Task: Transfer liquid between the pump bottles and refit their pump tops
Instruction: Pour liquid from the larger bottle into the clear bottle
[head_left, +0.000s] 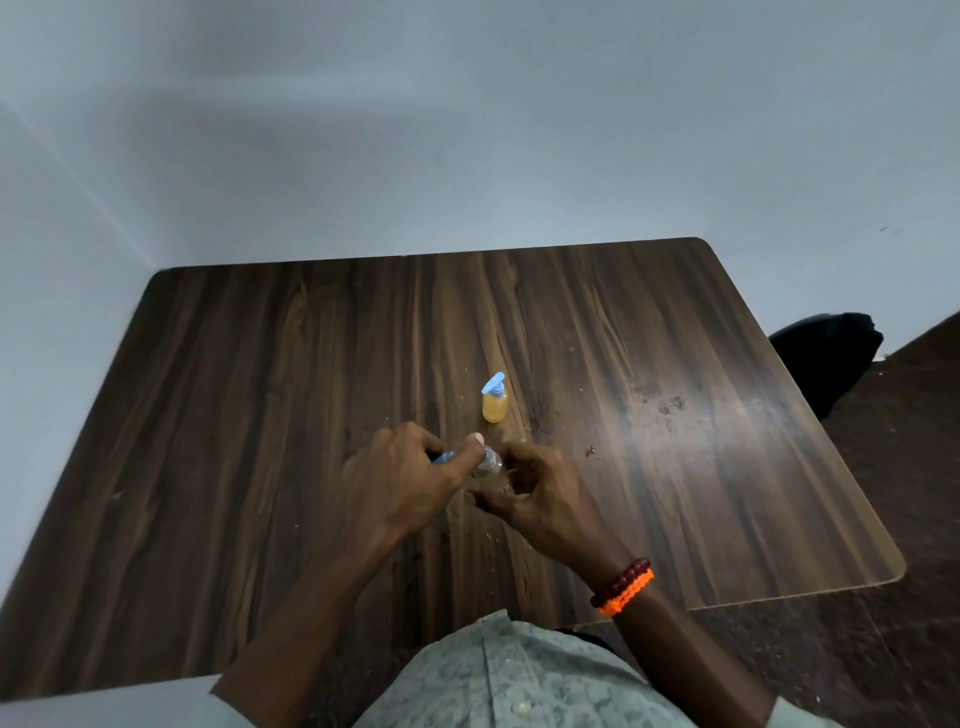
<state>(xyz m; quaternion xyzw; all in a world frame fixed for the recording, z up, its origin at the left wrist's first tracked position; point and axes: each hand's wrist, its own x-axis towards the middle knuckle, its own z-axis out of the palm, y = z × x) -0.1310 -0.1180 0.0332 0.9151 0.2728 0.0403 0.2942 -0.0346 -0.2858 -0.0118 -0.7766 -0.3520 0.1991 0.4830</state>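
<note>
Between both hands, low over the table (260, 415), sits a clear bottle (490, 472): the right hand (530, 493) wraps its body, the left hand (410, 483) pinches its blue pump top (444, 458). Just beyond their fingertips stands the yellow bottle (494, 401), capped.

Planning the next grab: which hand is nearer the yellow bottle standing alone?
Right, narrowly. The right hand sits just below the yellow bottle, gripping the clear bottle. The left hand is lower-left, on its pump top.

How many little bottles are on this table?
2. A yellow-filled bottle stands alone farther back; a clear bottle sits nearer, held between both hands. None seem hidden.
</note>
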